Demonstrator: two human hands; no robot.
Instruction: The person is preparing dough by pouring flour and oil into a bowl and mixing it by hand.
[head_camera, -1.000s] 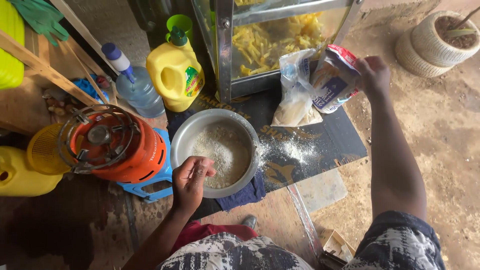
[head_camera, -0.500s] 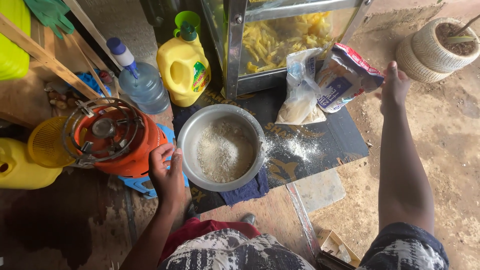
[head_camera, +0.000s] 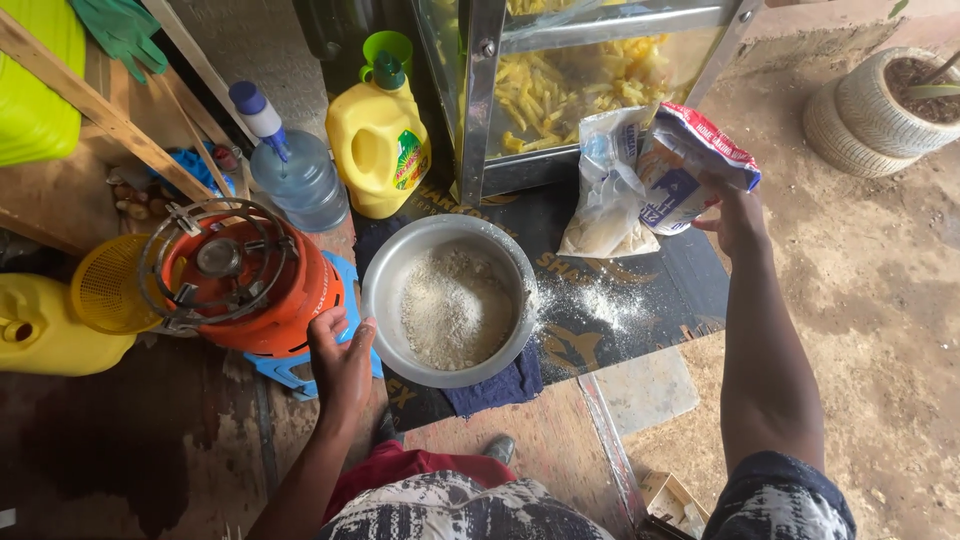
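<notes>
Two hands are busy: the left hand (head_camera: 342, 352) curls its fingers over the rim of the metal bowl (head_camera: 383, 290) on the bench (head_camera: 520, 440), while the right hand (head_camera: 738, 215) grips a red, white and blue flour bag (head_camera: 690, 170), raised and tilted beside the glass case (head_camera: 560, 90). Flour (head_camera: 455, 310) already heaps in the bowl, so pouring looks largely done; spilled flour (head_camera: 605, 303) dusts the dark mat (head_camera: 640, 330). A clear plastic bag (head_camera: 605, 190) leans against the case. Behind the bowl stands a yellow jug (head_camera: 378, 145) with a green-and-red label.
</notes>
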